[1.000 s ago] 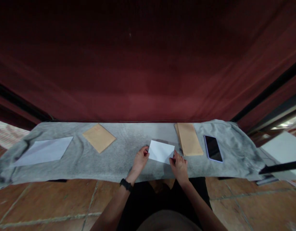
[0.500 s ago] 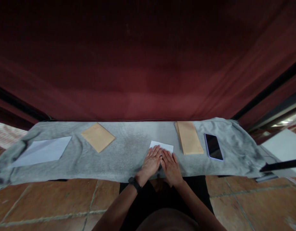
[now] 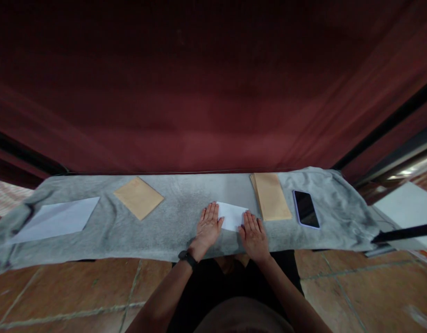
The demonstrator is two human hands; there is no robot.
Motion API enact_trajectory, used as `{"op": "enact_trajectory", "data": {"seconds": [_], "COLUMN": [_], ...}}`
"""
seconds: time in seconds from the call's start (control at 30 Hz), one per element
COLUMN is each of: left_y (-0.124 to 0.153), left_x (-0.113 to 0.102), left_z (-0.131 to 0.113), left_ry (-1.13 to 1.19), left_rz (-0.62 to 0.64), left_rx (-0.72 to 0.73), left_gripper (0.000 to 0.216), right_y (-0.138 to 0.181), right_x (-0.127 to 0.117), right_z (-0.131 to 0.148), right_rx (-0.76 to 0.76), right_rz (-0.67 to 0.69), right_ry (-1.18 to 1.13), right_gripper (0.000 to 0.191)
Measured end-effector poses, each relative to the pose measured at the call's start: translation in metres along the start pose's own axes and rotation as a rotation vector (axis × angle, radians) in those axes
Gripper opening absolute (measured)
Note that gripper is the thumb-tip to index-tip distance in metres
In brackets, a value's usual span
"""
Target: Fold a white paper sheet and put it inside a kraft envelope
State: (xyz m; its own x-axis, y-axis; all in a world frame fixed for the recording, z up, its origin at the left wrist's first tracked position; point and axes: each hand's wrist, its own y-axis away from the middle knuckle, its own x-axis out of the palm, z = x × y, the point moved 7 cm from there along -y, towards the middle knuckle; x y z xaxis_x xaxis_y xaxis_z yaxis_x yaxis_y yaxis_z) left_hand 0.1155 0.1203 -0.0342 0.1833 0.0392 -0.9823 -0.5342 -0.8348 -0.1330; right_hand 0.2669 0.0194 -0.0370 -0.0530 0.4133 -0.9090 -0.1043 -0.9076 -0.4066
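A small folded sheet of white paper point(image 3: 232, 216) lies on the grey cloth in front of me. My left hand point(image 3: 208, 225), with a dark watch on its wrist, rests flat on the paper's left edge. On the right edge lies my right hand point(image 3: 254, 235), its fingers stretched forward. Both palms face down, and the middle of the paper shows between them. Just right of my right hand is a stack of brown envelopes point(image 3: 273, 198).
A single brown envelope point(image 3: 139, 198) lies left of centre. Further left are white paper sheets point(image 3: 57, 219). A phone point(image 3: 306, 209) with a lilac edge sits right of the stack. The grey cloth point(image 3: 185, 231) covers a narrow table against a dark red wall point(image 3: 199, 115).
My hands have slid apart from the paper's middle, left hand to the left and right hand to the right. More of the white paper shows now.
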Motion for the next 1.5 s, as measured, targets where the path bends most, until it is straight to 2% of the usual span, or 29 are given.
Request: {"op": "enact_trajectory", "data": {"seconds": [0.13, 0.27, 0.43, 0.6, 0.83, 1.07, 1.13, 1.23, 1.37, 1.5], "left_y": [-0.005, -0.031, -0.062, -0.06, -0.053, -0.066, -0.06, -0.034, 0.012, 0.036], "left_x": [-0.004, -0.011, -0.021, -0.024, -0.026, -0.03, -0.028, -0.019, -0.006, -0.009], "left_z": [-0.004, -0.029, -0.042, -0.033, -0.017, 0.003, 0.0, -0.015, -0.04, -0.037], "left_ry": [0.031, 0.095, 0.105, 0.107, 0.137, 0.182, 0.185, 0.216, 0.175, 0.099], "left_rz": [-0.022, 0.016, 0.076, 0.082, 0.073, 0.043, 0.025, -0.015, -0.042, -0.059], "left_rx": [-0.005, 0.145, 0.156, 0.111, 0.081, 0.078, 0.06, 0.075, 0.202, 0.235], "left_gripper": [0.056, 0.047, 0.033, 0.018, 0.016, 0.016, 0.022, 0.036, 0.055, 0.066], "right_y": [0.002, 0.002, 0.002, 0.002, -0.007, -0.022, -0.022, -0.018, -0.009, -0.003], "right_x": [0.001, 0.003, 0.004, 0.004, 0.002, 0.003, 0.004, 0.005, 0.003, 0.001], "right_z": [-0.003, -0.005, -0.007, -0.007, -0.001, 0.038, 0.049, 0.054, 0.052, 0.04], "right_rx": [0.021, 0.027, 0.03, 0.029, 0.02, -0.074, -0.093, -0.099, -0.154, -0.126], "right_rz": [-0.017, -0.007, -0.022, -0.007, 0.03, 0.082, 0.102, 0.1, 0.088, 0.07], "right_ry": [0.005, -0.002, -0.028, -0.054, -0.088, -0.19, -0.189, -0.149, -0.099, -0.083], "right_gripper": [0.056, 0.055, 0.055, 0.054, 0.051, 0.051, 0.052, 0.052, 0.06, 0.064]}}
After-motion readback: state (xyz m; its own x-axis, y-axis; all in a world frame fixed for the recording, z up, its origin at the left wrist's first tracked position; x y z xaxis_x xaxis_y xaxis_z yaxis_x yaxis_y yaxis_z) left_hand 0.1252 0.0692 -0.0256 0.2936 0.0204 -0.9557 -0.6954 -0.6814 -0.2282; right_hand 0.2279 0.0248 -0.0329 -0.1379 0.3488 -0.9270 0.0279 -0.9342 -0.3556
